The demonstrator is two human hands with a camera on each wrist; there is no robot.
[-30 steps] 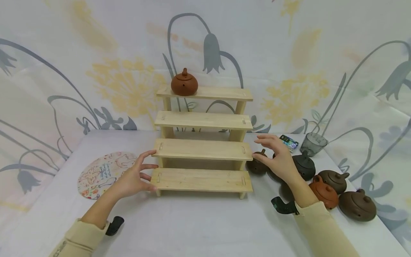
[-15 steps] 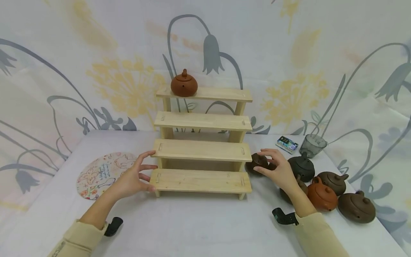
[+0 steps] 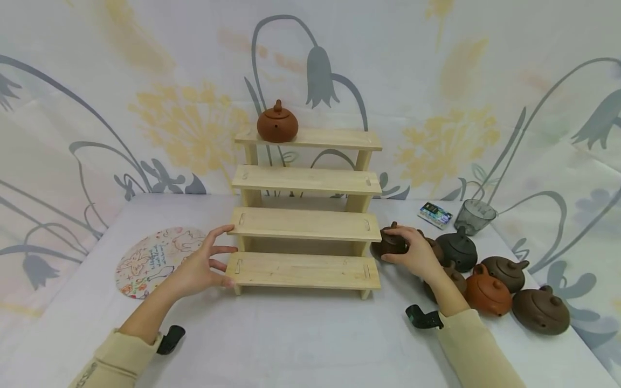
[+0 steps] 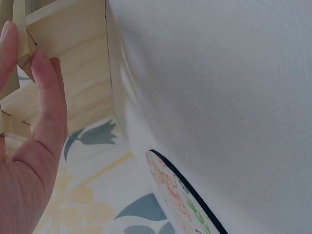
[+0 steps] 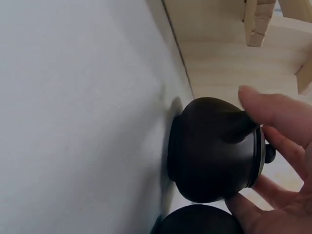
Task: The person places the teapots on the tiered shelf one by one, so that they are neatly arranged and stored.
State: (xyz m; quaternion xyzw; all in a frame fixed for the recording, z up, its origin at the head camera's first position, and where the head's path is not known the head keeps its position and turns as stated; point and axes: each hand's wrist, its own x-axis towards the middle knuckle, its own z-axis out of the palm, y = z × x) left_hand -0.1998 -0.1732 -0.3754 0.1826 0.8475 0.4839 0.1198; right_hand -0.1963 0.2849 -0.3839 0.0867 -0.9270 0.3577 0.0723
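A tiered wooden display stand (image 3: pixel 305 223) stands mid-table, with a reddish-brown teapot (image 3: pixel 277 126) at the left of its top tier. My left hand (image 3: pixel 201 272) touches the left ends of its lower boards, fingers spread and slightly bent; the fingertips (image 4: pixel 41 61) rest at a board corner in the left wrist view. Beside the stand's lower right side, my right hand (image 3: pixel 418 256) holds a small dark brown teapot (image 3: pixel 388 245). In the right wrist view, the thumb (image 5: pixel 273 112) is at the spout of this teapot (image 5: pixel 209 151), while the other fingers reach around its lid side.
To the right sit several more teapots, including a black one (image 3: pixel 457 250), an orange one (image 3: pixel 487 293) and a brown one (image 3: pixel 540 311). Behind them are a grey glass cup (image 3: pixel 475 216) and a small printed packet (image 3: pixel 435 214). A round patterned mat (image 3: pixel 150 264) lies left.
My right hand has come down onto the small dark brown teapot, and its fingers have closed around it. The left hand stays at the stand.
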